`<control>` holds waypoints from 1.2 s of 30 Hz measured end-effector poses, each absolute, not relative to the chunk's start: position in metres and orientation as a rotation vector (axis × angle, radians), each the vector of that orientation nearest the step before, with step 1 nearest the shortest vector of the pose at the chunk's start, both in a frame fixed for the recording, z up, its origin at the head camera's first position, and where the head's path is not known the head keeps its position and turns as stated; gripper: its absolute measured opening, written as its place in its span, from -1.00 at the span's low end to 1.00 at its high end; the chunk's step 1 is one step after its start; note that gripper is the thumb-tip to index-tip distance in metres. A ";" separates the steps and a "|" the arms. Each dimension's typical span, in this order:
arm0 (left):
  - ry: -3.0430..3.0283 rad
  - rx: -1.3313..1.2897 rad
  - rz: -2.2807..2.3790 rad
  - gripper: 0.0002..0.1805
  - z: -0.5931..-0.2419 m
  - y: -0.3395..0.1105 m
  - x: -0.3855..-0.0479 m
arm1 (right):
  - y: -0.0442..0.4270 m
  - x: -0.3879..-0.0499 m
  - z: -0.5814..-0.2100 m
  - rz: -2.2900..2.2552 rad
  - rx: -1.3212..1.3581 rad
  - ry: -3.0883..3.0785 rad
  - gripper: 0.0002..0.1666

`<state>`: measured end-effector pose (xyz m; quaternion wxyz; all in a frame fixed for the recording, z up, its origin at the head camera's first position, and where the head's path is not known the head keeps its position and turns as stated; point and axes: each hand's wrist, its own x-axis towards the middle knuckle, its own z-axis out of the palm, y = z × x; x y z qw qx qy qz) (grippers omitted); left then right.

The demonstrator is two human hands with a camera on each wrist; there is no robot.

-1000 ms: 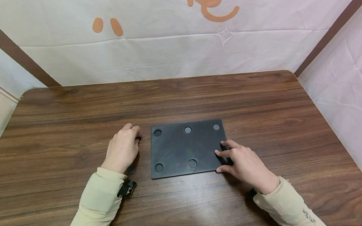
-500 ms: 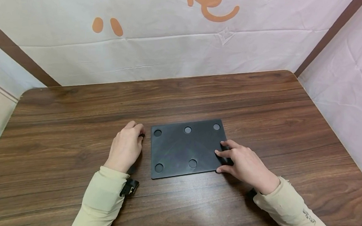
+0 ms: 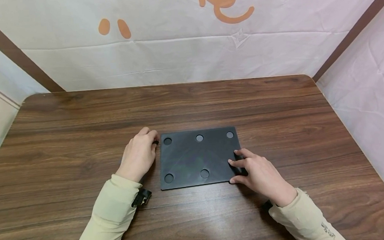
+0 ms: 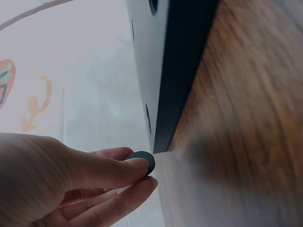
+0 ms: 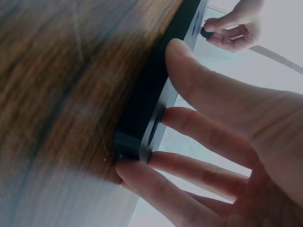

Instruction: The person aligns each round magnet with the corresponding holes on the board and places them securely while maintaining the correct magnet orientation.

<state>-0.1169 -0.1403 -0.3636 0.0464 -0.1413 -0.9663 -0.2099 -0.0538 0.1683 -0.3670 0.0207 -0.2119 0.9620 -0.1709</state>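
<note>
A flat black rectangular board lies on the wooden table, with shallow round recesses showing along its far and near edges. Beside its far left corner, my left hand pinches a small dark round disc between thumb and fingers. The disc is raised off the table and just apart from the board. My right hand holds the board's near right corner. Its thumb presses the near side, while fingers lie on the top and along the right side. That hand covers the corner in the head view.
The brown wood-grain table spreads around the board on all sides. Behind it hangs a pale cloth wall with orange printed shapes. A black wrist camera sits at my left cuff.
My left hand has moved right and slightly away from me, bringing the disc close to the board's far left corner. The board and my right hand have stayed put.
</note>
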 end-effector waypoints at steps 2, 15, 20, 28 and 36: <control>-2.948 -0.437 -0.643 -0.87 -0.363 -0.139 -0.117 | 0.168 -0.054 -0.367 -0.531 -0.655 2.984 -0.38; -2.949 -0.500 -0.715 -0.87 -0.361 -0.131 -0.121 | 0.169 -0.053 -0.366 -0.541 -0.647 2.982 -0.39; -2.963 -0.520 -0.730 -0.87 -0.361 -0.129 -0.122 | 0.168 -0.053 -0.366 -0.538 -0.639 2.980 -0.39; -2.962 -0.551 -0.724 -0.87 -0.360 -0.125 -0.125 | 0.168 -0.052 -0.366 -0.539 -0.660 2.990 -0.38; -2.981 -0.566 -0.697 -0.85 -0.361 -0.121 -0.128 | 0.168 -0.053 -0.367 -0.529 -0.660 2.997 -0.39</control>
